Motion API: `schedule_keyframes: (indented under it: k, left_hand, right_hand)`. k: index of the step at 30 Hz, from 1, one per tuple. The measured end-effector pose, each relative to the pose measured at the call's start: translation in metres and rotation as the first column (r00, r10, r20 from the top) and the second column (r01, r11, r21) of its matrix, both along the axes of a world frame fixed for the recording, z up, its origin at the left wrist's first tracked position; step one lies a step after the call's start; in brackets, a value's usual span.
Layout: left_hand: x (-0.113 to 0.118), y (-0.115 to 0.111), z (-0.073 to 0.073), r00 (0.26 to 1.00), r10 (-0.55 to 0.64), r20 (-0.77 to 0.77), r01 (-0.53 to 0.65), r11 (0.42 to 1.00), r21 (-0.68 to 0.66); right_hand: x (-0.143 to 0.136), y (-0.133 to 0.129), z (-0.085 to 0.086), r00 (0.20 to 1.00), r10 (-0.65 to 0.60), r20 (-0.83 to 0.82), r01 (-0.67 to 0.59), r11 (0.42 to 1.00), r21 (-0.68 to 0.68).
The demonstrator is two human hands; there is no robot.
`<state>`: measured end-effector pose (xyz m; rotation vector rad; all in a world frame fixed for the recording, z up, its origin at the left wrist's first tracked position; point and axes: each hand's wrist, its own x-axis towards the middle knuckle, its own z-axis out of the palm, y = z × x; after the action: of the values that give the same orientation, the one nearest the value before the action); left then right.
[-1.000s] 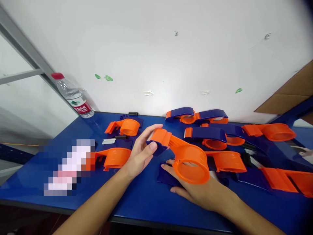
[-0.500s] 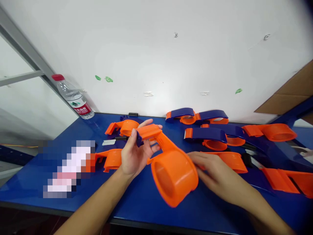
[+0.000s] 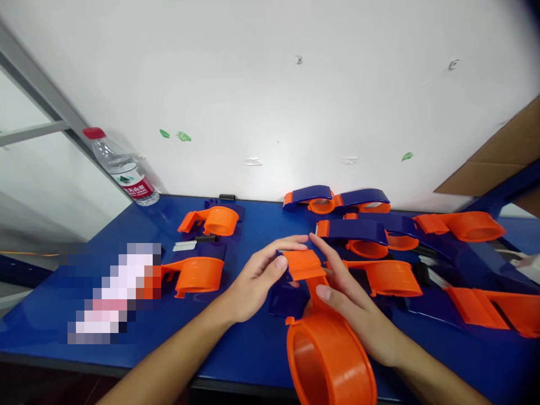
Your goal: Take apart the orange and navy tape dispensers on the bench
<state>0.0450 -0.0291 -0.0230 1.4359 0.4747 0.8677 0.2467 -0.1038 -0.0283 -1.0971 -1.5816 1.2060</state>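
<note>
An orange plastic tape dispenser frame [image 3: 337, 349] is held above the blue table, its ring toward me and its narrow head pointing away. My left hand [image 3: 253, 287] pinches the left side of the head, thumb near a small dark blue part [image 3: 287, 273]. A serrated edge shows at the head's far side. My right hand [image 3: 358, 306] closes on the neck from the right, thumb on top and fingers reaching to the head's far edge. Behind the neck shows a dark blue plastic piece [image 3: 287, 301]; I cannot tell whether it touches the frame.
Orange dispenser frames [image 3: 200, 275] lie at left, near a metal blade [image 3: 184, 246]. Blue-and-orange dispensers [image 3: 354, 230] stand at the back right, with more frames [image 3: 394, 277] at right. A water bottle [image 3: 126, 174] stands by the white wall. A blurred patch covers the left front.
The dispenser frame has moved right and toward me, its head turned away. My left hand has moved right with it. My right hand has shifted from the ring to the neck and head.
</note>
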Motion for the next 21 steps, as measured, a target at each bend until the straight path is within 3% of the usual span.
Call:
schedule_keyframes:
  k: [2,6,10,18,21]
  left_hand:
    - [0.001,0.002,0.000,0.996,0.078,-0.038,-0.074,0.992,0.102]
    - [0.000,0.005,-0.003,0.987,0.151,0.048,-0.158,0.950,0.269]
    - [-0.002,0.008,-0.004,0.975,0.219,0.020,-0.196,0.824,0.531]
    - [-0.004,0.009,-0.003,0.935,0.353,0.022,-0.263,0.654,0.709]
    - [-0.006,0.011,0.000,0.942,0.334,0.022,-0.242,0.635,0.734]
  right_hand:
    - [0.000,0.000,0.001,0.997,-0.011,-0.074,0.010,1.000,-0.017]
    - [-0.002,0.001,0.007,0.972,-0.120,-0.204,0.095,0.987,-0.132]
    - [-0.007,0.002,0.013,0.945,-0.205,-0.257,0.158,0.968,-0.193]
    - [-0.007,0.004,0.010,0.959,-0.209,-0.189,0.168,0.962,-0.214]
    - [-0.002,0.008,0.010,0.973,-0.163,-0.164,0.126,0.968,-0.218]
